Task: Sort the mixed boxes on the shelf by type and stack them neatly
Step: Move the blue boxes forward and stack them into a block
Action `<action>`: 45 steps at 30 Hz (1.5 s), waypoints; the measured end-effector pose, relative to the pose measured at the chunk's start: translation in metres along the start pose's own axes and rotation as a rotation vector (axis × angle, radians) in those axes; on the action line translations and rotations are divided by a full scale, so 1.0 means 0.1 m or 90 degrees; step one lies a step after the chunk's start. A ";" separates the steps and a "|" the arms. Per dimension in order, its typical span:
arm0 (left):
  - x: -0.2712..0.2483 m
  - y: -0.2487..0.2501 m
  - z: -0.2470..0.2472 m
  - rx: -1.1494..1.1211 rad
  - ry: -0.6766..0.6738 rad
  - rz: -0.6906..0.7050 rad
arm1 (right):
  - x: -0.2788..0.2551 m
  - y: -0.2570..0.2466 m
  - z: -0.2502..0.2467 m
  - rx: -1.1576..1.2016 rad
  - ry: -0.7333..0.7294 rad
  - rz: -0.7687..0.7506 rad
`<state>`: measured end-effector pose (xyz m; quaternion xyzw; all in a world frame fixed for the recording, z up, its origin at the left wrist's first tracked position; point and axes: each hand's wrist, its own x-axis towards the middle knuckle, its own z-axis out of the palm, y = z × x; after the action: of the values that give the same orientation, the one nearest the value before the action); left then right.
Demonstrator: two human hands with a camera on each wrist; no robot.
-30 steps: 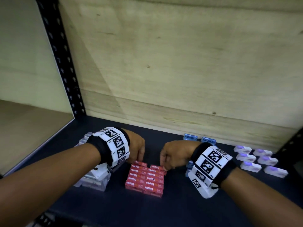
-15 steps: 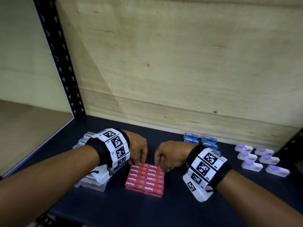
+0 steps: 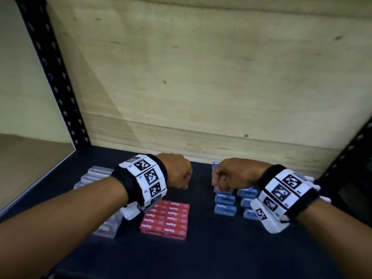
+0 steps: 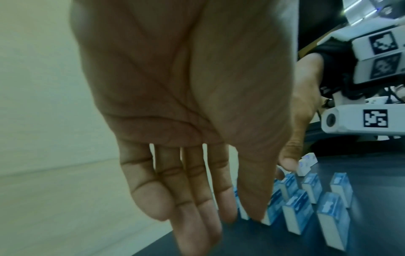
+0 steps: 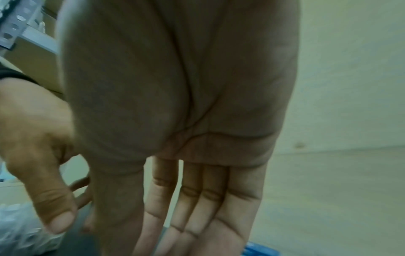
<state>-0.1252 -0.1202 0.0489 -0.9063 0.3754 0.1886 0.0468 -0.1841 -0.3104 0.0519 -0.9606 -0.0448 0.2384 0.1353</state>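
A flat block of red staple boxes (image 3: 166,219) lies on the dark shelf (image 3: 201,256) near the front. Several blue boxes (image 3: 225,202) stand in rows to its right, also in the left wrist view as blue boxes (image 4: 306,199). My left hand (image 3: 179,174) hovers behind the red block, fingers (image 4: 190,207) straight and pointing down, holding nothing. My right hand (image 3: 231,176) hangs over the far blue boxes with straight fingers (image 5: 192,216) and an empty palm. Whether its fingertips touch a blue box is unclear.
Clear plastic boxes (image 3: 96,174) are stacked at the left, partly behind my left forearm. White boxes (image 3: 309,178) peek out behind my right wristband. A plywood back wall (image 3: 201,87) and black uprights (image 3: 52,73) close in the shelf.
Both hands have let go of the back edge of the red block and lifted. The left one drew back; the right one moved right, over the blue boxes.
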 end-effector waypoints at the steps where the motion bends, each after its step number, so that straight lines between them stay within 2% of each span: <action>1: 0.02 0.09 -0.01 0.006 0.014 0.015 | -0.08 0.10 -0.02 -0.006 0.013 0.014; 7: 0.15 0.56 0.07 0.036 0.044 0.097 | -0.39 0.50 0.03 -0.012 0.042 0.084; 11: 0.22 0.76 0.14 0.082 0.051 0.118 | -0.48 0.67 0.19 -0.027 0.054 0.120; 20: 0.28 0.92 0.31 0.126 0.028 0.081 | -0.57 0.77 0.42 -0.031 0.060 0.144; 25: 0.25 0.96 0.37 0.129 0.044 0.078 | -0.59 0.77 0.52 -0.034 0.069 0.145; 29: 0.16 0.98 0.43 0.106 0.083 0.064 | -0.66 0.80 0.60 -0.031 0.118 0.148; 35: -0.16 1.06 0.73 -0.052 0.199 0.047 | -1.04 0.76 0.78 0.025 0.213 0.128; 40: -0.39 1.13 1.17 -0.157 0.319 0.056 | -1.28 0.75 1.17 0.097 0.299 0.091; 45: -0.44 1.12 1.50 -0.236 0.361 0.057 | -1.27 0.77 1.69 0.234 0.390 0.019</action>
<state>-0.2781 -0.1370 -0.0666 -0.8984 0.3721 -0.0037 -0.2331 -0.3739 -0.3632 -0.0570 -0.9478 0.0552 -0.0548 0.3094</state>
